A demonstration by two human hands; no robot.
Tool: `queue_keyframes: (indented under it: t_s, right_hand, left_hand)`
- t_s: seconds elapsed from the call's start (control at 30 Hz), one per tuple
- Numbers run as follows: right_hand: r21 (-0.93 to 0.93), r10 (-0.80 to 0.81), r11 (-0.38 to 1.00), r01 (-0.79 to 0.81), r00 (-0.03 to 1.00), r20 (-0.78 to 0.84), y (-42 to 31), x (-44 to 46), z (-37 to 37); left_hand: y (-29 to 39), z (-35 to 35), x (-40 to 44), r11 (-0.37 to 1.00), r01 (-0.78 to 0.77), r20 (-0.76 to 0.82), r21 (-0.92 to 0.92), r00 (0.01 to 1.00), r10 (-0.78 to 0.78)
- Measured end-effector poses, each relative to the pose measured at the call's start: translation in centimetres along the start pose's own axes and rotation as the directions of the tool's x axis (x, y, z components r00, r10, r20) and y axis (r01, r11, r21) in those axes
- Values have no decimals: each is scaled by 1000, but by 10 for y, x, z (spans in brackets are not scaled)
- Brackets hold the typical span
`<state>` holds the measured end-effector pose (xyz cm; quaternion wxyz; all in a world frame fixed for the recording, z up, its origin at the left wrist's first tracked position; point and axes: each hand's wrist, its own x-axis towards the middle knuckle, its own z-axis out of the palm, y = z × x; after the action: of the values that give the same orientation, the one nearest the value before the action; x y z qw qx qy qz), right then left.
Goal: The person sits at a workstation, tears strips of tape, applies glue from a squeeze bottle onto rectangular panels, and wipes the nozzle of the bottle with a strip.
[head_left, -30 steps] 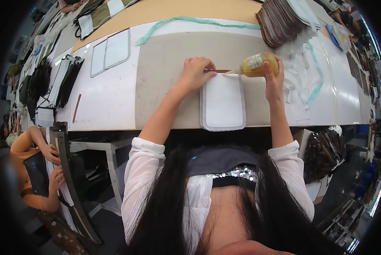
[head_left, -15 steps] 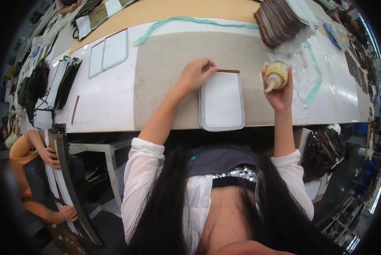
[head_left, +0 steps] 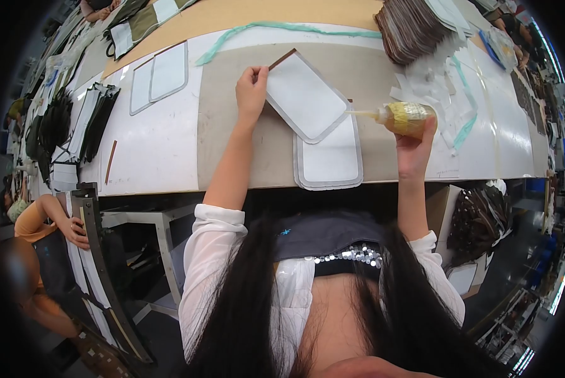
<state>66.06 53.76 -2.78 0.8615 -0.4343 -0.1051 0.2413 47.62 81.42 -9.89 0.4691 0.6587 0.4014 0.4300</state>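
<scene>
My left hand (head_left: 252, 93) pinches the corner of a white panel (head_left: 307, 94) with a grey border and a brown strip along its top edge. The panel is tilted and overlaps a similar white panel (head_left: 336, 157) lying beneath it on the grey mat (head_left: 232, 157). In my right hand (head_left: 416, 148) is a squeeze bottle (head_left: 408, 120) of yellowish liquid, tipped sideways. Its thin nozzle points left, close to the right edge of the lifted panel; whether it touches I cannot tell.
Two more bordered panels (head_left: 169, 72) lie at the left, near a thin brown strip (head_left: 111, 162) and dark bundled pieces (head_left: 99, 120). A tall stack of brown-edged pieces (head_left: 415, 31) stands at the back right. Green tape (head_left: 295, 28) crosses the back. A co-worker's hand (head_left: 74, 233) is at lower left.
My left hand has moved left, lifting and turning the top panel and uncovering the one below. My right hand has tipped the bottle sideways, swinging its nozzle left.
</scene>
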Motion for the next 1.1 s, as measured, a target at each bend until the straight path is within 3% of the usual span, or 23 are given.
queue_keyframes:
  t_s: [0.2, 0.5, 0.8, 0.9, 1.0, 1.1]
  right_hand:
    - [-301, -148, 939, 167, 985, 85, 16, -14, -14]
    - [-391, -224, 894, 219, 974, 35, 28, -21, -10]
    - [-536, -324, 775, 334, 939, 117, 35, -25, -18]
    - [-391, -171, 902, 184, 983, 67, 29, -31, -8]
    - [-50, 127, 991, -126, 991, 36, 25, -23, -13]
    - [366, 421, 807, -463, 886, 193, 16, -11, -17]
  left_hand:
    - [1, -1, 0, 998, 17, -18, -54, 1000, -18]
    - [-4, -1, 1, 997, -3, -15, -81, 1000, 1]
    - [-3, -1, 1, 999, 5, -17, -39, 1000, -6]
    - [-2, -1, 0, 999, 13, -17, -31, 1000, -14]
    - [-3, -1, 1, 1000, 1, -24, -10, 1000, -1]
    - [-7, 0, 2, 1000, -10, -21, -4, 1000, 10]
